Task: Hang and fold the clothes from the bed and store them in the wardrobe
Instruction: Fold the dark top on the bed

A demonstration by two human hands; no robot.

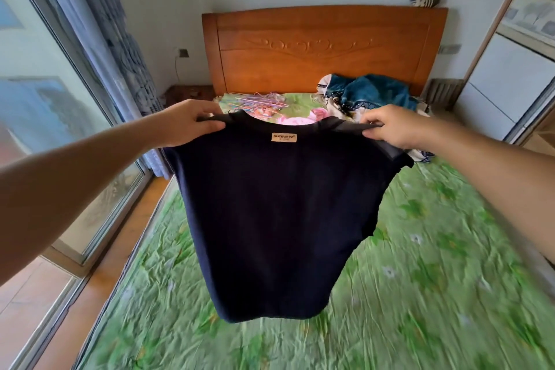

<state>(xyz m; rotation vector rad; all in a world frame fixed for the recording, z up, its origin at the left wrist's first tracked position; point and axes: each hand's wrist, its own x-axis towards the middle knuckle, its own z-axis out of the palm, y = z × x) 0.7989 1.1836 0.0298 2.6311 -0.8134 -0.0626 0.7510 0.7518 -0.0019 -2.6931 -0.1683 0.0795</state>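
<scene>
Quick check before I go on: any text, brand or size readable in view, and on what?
"SHEEWA", roughly, its last characters blurred: on the tan neck label of the navy top.
Smaller line beneath it on the same label: too small to read.
No other readable text shows.

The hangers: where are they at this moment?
In the head view, the hangers lie on the bed near the headboard, left of the blue clothes pile, just beyond the left hand.

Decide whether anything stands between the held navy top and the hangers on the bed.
Nothing visible does. Left hand and right hand hold the navy top by its shoulders; the hangers lie beyond its neckline, the clothes pile to their right.
</scene>
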